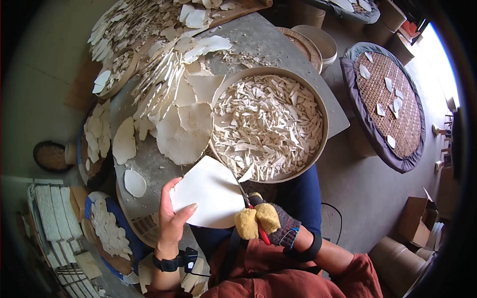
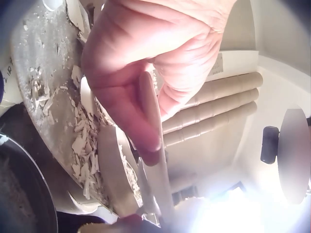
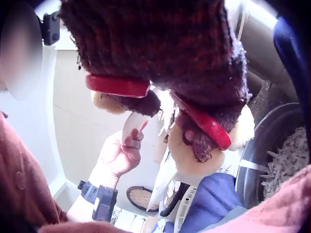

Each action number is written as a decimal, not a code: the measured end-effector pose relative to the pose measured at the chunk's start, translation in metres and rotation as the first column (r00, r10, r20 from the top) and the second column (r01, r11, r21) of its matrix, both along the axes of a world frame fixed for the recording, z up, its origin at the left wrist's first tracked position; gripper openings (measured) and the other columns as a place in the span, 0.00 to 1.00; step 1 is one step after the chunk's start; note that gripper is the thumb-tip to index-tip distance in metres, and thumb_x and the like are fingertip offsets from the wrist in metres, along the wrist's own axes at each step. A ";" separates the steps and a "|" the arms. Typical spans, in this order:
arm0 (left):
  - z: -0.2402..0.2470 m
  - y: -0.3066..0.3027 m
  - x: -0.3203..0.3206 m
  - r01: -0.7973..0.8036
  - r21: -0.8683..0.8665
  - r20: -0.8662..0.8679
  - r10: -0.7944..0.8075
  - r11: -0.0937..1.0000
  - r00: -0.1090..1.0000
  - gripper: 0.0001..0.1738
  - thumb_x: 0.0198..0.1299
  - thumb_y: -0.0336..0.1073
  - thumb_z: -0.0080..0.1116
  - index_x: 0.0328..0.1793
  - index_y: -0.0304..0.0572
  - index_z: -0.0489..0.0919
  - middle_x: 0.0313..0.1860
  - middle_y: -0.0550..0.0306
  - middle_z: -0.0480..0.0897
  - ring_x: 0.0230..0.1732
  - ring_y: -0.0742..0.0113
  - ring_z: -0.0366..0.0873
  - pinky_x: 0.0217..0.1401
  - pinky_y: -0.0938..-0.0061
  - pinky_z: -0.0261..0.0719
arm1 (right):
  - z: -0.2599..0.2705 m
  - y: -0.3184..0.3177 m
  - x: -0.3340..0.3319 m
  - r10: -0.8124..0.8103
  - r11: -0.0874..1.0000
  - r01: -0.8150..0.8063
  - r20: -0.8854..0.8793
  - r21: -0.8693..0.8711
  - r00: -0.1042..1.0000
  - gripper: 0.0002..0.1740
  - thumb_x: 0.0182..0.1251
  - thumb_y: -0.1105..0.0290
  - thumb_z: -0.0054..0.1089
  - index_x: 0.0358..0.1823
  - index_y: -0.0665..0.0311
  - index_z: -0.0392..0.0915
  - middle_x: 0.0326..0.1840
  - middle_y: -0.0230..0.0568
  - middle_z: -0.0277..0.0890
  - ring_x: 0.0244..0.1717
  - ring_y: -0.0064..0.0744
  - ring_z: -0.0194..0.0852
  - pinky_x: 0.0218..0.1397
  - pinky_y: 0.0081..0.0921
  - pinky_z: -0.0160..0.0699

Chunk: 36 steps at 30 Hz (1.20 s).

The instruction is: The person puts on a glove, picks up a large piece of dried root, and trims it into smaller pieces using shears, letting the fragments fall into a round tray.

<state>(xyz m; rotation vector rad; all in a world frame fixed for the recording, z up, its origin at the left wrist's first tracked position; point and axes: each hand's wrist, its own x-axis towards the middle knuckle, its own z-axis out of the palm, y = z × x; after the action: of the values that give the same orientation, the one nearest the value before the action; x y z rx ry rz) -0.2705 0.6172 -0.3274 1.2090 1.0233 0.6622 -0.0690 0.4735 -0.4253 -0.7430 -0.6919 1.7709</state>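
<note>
My bare left hand (image 1: 171, 216) pinches the left edge of a thin, stiff, off-white sheet (image 1: 208, 191), thumb on top and fingers beneath. In the left wrist view the sheet (image 2: 154, 111) appears edge-on between thumb and fingers. My right hand (image 1: 283, 228), in a dark knitted glove, grips red-handled scissors (image 1: 263, 234). Yellow padding (image 1: 247, 223) wraps around the handles. The scissor blades lie along the sheet's right edge, where a narrow sliver (image 1: 246, 174) juts out over the rim of a round tray (image 1: 325, 116). Many cut white slivers (image 1: 268, 124) fill that tray.
Larger off-white sheets (image 1: 184, 131) pile on the grey table (image 1: 238, 37) left of the tray. One small piece (image 1: 135, 183) lies near the table's left edge. A woven round rack (image 1: 385, 94) with scattered pieces stands at right, an open cardboard box (image 1: 418, 221) below it.
</note>
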 end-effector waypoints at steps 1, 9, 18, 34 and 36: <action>0.002 0.003 -0.001 0.009 -0.026 0.003 -0.009 1.000 1.000 0.37 0.49 0.24 0.62 0.67 0.39 0.60 0.58 0.52 0.70 0.60 0.65 0.68 0.65 0.70 0.66 | 0.003 0.001 0.002 0.017 0.998 -0.028 0.175 0.059 0.984 0.14 0.70 0.65 0.48 0.52 0.65 0.74 0.52 0.43 0.76 0.55 0.36 0.74 0.63 0.29 0.70; 0.001 0.018 -0.004 0.078 -0.100 -0.010 -0.080 0.992 0.997 0.38 0.48 0.24 0.62 0.67 0.40 0.61 0.58 0.53 0.71 0.60 0.65 0.69 0.64 0.71 0.66 | 0.002 -0.009 0.003 0.013 0.987 -0.095 0.524 0.129 0.852 0.14 0.63 0.64 0.58 0.47 0.63 0.77 0.45 0.41 0.79 0.48 0.36 0.78 0.56 0.29 0.76; 0.013 0.016 0.003 0.171 -0.092 -0.020 -0.173 0.981 0.985 0.38 0.47 0.25 0.63 0.66 0.40 0.61 0.55 0.55 0.71 0.58 0.68 0.68 0.63 0.73 0.66 | -0.021 -0.014 -0.011 -0.003 1.000 0.002 -0.072 -0.014 0.997 0.13 0.65 0.68 0.56 0.50 0.62 0.76 0.47 0.40 0.78 0.50 0.35 0.77 0.58 0.29 0.74; 0.027 0.016 0.011 0.327 -0.013 -0.115 -0.327 0.945 0.938 0.37 0.47 0.26 0.65 0.65 0.39 0.62 0.53 0.56 0.71 0.57 0.69 0.67 0.63 0.74 0.65 | 0.015 -0.014 0.009 -0.070 0.976 0.072 -0.018 0.205 0.997 0.21 0.69 0.58 0.50 0.43 0.73 0.75 0.39 0.45 0.78 0.39 0.37 0.77 0.46 0.32 0.75; 0.029 0.020 0.014 0.394 0.023 -0.134 -0.387 0.919 0.912 0.38 0.47 0.27 0.66 0.65 0.38 0.62 0.54 0.56 0.70 0.58 0.68 0.66 0.63 0.73 0.64 | 0.028 -0.016 0.009 -0.085 0.995 0.064 -0.344 -0.070 0.935 0.26 0.73 0.53 0.44 0.41 0.75 0.75 0.38 0.45 0.78 0.39 0.36 0.76 0.45 0.33 0.73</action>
<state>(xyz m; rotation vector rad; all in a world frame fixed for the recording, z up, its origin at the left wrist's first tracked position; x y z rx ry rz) -0.2566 0.6372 -0.2986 1.4641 0.8358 0.2994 -0.0596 0.4574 -0.3970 -0.4686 -0.3709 1.7976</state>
